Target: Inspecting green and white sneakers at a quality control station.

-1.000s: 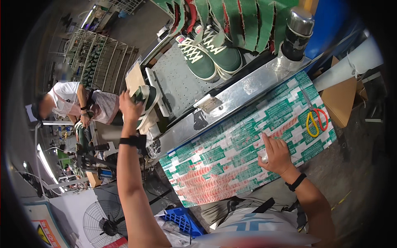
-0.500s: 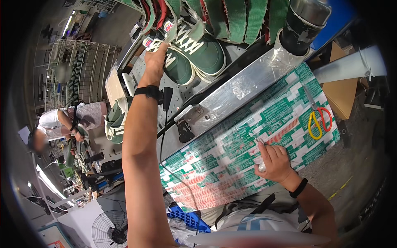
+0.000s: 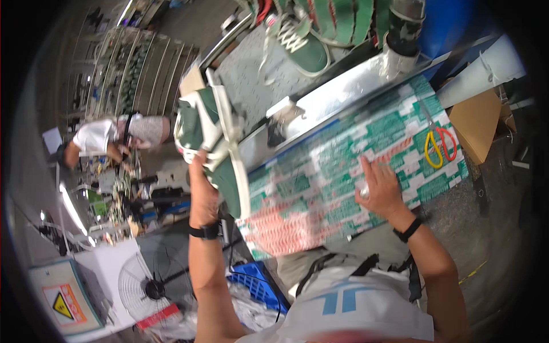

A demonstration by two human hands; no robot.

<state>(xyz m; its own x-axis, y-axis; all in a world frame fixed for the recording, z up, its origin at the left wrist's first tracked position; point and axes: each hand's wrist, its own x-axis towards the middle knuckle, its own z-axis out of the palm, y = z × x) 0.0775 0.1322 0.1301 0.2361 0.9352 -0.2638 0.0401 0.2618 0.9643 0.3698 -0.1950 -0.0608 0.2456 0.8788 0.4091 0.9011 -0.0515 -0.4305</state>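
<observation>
My left hand (image 3: 204, 194) grips a green sneaker (image 3: 230, 180) with a thick white sole, held over the left end of the bench. Just above it, a second green-and-white sneaker (image 3: 197, 123) overlaps it; blur hides whether I hold that one too. Farther off, a green sneaker with white laces (image 3: 303, 52) stands on the grey perforated surface (image 3: 243, 57). My right hand (image 3: 380, 188) hovers over the green-and-white patterned table cover (image 3: 309, 200). Its index finger points out while the others curl around something small and whitish that I cannot make out.
Scissors with yellow and red handles (image 3: 440, 150) lie at the cover's right end. A metal rail (image 3: 337, 91) divides the cover from the perforated surface. Green straps (image 3: 343, 20) hang at the back. Left stand a floor fan (image 3: 151, 286) and another person (image 3: 103, 137); a cardboard box (image 3: 477, 128) is right.
My left hand has come back from the laced sneakers toward me and now carries a sneaker. The view has shifted. My right hand stays over the cover, its index finger straighter.
</observation>
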